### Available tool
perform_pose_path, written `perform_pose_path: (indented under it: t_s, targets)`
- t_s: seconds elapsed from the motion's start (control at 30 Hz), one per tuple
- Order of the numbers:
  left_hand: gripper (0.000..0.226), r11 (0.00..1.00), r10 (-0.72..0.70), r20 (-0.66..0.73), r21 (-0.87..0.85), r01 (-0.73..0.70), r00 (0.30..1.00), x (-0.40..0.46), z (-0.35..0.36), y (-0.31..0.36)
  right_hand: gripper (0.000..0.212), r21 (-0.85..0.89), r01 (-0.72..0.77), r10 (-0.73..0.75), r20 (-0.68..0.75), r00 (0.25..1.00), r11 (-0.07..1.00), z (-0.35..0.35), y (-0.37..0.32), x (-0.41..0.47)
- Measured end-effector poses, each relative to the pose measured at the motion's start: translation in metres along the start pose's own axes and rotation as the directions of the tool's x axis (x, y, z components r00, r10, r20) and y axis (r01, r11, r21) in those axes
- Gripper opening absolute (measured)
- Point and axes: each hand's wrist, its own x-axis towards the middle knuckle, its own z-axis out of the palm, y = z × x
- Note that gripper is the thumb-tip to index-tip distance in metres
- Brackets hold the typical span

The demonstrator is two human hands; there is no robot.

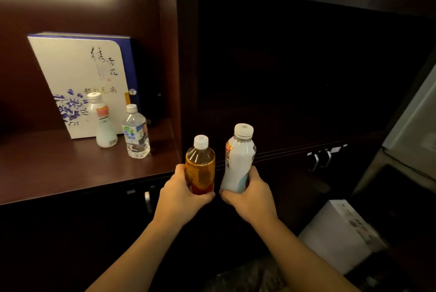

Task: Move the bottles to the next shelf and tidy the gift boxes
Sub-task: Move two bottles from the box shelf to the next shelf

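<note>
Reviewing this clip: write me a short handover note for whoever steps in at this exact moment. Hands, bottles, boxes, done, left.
Left hand grips the amber tea bottle; right hand grips the white milky bottle. Both are held upright in front of the divider, between the lit left shelf and the dark right shelf.
Still on the left shelf: small white bottle and clear water bottle, in front of the leaning gift box.
Done: two bottles lifted.
Left: place them, move the other two, tidy the boxes.

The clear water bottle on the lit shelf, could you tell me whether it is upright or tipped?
Upright: the clear water bottle stands on its base, white cap on top.
</note>
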Motion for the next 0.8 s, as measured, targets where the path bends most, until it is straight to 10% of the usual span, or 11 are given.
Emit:
perform_pose_path:
  t_s: [0.8]
  targets:
    - [0.09, 0.999, -0.018, -0.065, 0.038, 0.02, 0.998, 0.205, 0.125, 0.013, 0.073, -0.055, -0.019, 0.02, 0.013, 1.0, 0.998, -0.022, 0.075, 0.197]
